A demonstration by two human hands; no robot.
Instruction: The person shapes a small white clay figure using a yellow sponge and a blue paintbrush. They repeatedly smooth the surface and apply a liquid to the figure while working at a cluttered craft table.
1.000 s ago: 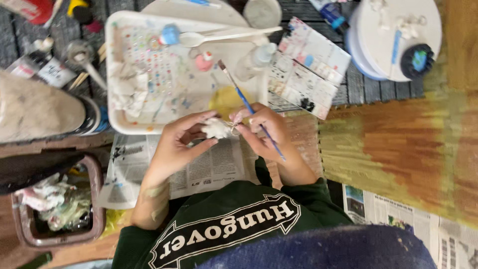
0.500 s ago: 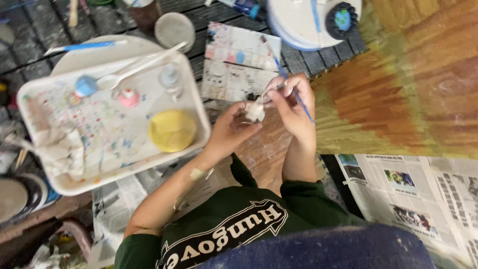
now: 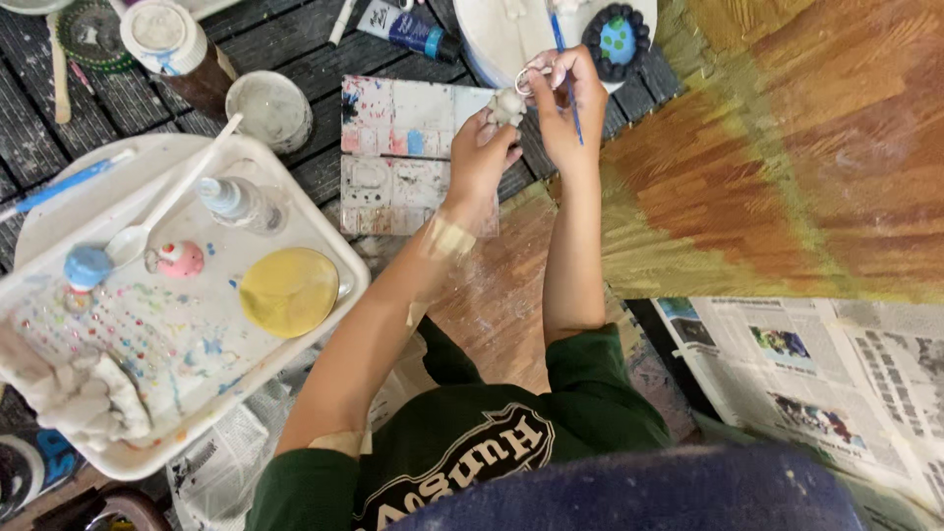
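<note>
My left hand (image 3: 480, 149) holds a small white clay figurine (image 3: 508, 106) out in front of me, over the edge of a paint-stained sheet (image 3: 398, 147). My right hand (image 3: 565, 98) grips a thin blue-handled paintbrush (image 3: 571, 103) and pinches a small metal ring (image 3: 524, 82) at the top of the figurine. Both hands meet at the figurine, just below a white plate (image 3: 492, 34).
A white tray (image 3: 339, 258) at the left carries a yellow dish (image 3: 288, 291), a pink figurine (image 3: 179, 260), a spoon and a small bottle. A paint tube (image 3: 408, 28), a cup (image 3: 270, 108), a jar (image 3: 172, 44) and a black dish of blue paint (image 3: 616, 40) lie beyond. Newspaper (image 3: 836, 383) covers the right.
Both hands, still holding the figurine and brush, have reached farther from my body toward the white plate. The view has shifted, so the tray now sits at the left.
</note>
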